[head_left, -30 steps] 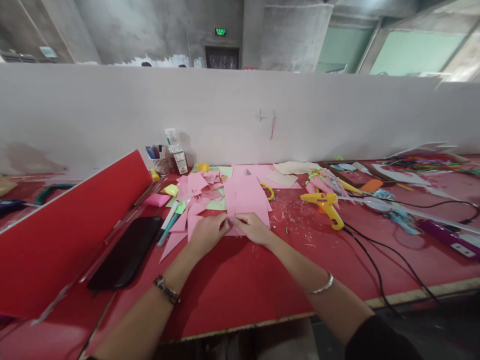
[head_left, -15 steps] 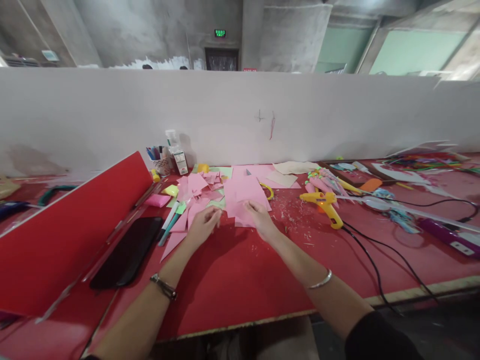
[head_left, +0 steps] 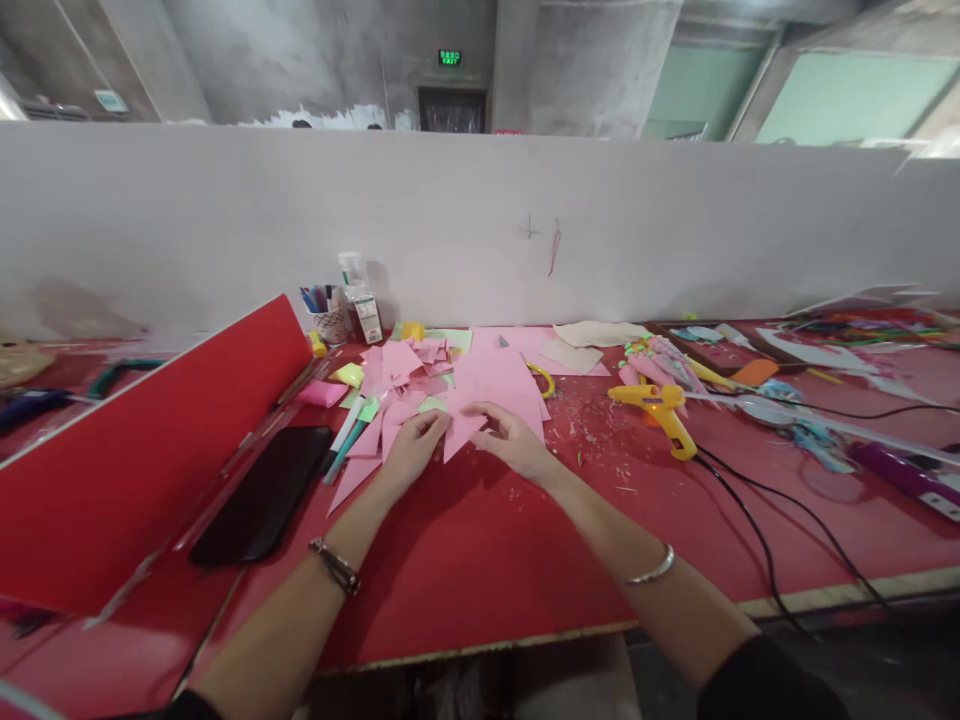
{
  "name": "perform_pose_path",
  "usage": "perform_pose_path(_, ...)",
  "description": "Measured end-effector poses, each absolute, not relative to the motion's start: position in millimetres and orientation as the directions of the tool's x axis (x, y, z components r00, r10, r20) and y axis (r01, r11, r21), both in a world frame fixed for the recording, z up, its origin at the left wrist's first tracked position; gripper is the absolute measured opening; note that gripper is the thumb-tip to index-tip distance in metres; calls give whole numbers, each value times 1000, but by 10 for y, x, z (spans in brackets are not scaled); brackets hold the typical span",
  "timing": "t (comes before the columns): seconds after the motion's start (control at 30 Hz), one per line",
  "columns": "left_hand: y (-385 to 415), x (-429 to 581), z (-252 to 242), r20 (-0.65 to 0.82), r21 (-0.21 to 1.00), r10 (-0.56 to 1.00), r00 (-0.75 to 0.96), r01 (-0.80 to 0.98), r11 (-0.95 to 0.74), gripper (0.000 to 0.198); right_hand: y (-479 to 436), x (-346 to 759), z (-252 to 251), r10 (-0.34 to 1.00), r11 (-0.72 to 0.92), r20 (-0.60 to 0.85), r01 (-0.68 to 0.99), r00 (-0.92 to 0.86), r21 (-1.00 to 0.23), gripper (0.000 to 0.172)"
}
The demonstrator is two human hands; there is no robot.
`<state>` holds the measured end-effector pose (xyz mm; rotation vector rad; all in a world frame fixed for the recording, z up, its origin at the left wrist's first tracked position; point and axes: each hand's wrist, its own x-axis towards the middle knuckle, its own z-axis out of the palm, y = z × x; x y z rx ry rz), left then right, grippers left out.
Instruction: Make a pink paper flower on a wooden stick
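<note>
Closest to me there's a wide bare stretch of red bench (head_left: 465, 580) in front of both forearms, so that's the free room to work in. Then the hands: left hand (head_left: 416, 440) and right hand (head_left: 514, 440) each look clenched in a pinch grip on the near end of the pink sheet (head_left: 499, 385), which lies flat on the bench between them and reaches away from me.

My worries:
- It's thin paper, so if the two hands pull against each other, I'd bet it creases or tears.
- The scrap pile (head_left: 405, 370) is just beyond the left knuckles, and a sweep that way would drag it around.
- The scissors (head_left: 544, 380) touch the sheet's far right corner.
- The glue gun (head_left: 656, 405) is near on the right and glows orange, so it's maybe hot. Its cord (head_left: 703, 462) trails toward the near edge, where a right elbow could snag it.

The left side is tight, with the black case (head_left: 262, 495) and the leaning red board (head_left: 150, 450). The partition (head_left: 480, 230) closes off the back.
</note>
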<state>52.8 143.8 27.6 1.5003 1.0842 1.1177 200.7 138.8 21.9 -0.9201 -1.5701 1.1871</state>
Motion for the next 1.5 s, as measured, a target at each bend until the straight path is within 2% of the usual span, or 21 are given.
perform_pose_path(0.1, 1433, 531, 292, 117, 989, 981, 156, 70, -129, 24, 1397, 2028, 212, 918, 311, 282, 67, -280, -948, 33)
perform_pose_path(0.23, 1435, 537, 292, 78, 997, 986, 147, 5, -79, 23, 1419, 2049, 214, 913, 359, 320, 127, -253, -924, 24)
perform_pose_path(0.37, 1450, 536, 264, 64, 998, 988, 138, -28, -61, 21, 1423, 2052, 211, 903, 379, 341, 111, -262, -919, 28)
perform_pose_path(0.63, 1473, 521, 212, 42, 998, 984, 170, -51, -34, 23, 1405, 2061, 235, 911, 346, 299, 132, -283, -929, 25)
perform_pose_path(0.83, 1497, 495, 187, 67, 997, 979, 192, -36, -61, 23, 1396, 2069, 217, 930, 238, 197, 101, -311, -966, 28)
perform_pose_path(1.1, 1470, 512, 210, 73, 997, 967, 243, 17, -79, 20, 1406, 2061, 243, 931, 305, 278, 83, -235, -949, 17)
perform_pose_path(1.27, 1446, 530, 239, 75, 993, 957, 280, 63, -96, 27, 1427, 2072, 233, 942, 314, 297, 100, -154, -944, 19)
perform_pose_path(1.4, 1434, 529, 236, 152, 980, 934, 322, 76, -185, 25, 1418, 2045, 218, 942, 301, 282, 89, -181, -949, 19)
perform_pose_path(1.5, 1429, 533, 232, 155, 968, 927, 342, 133, -212, 23, 1407, 2019, 208, 937, 308, 286, 86, -203, -948, 16)
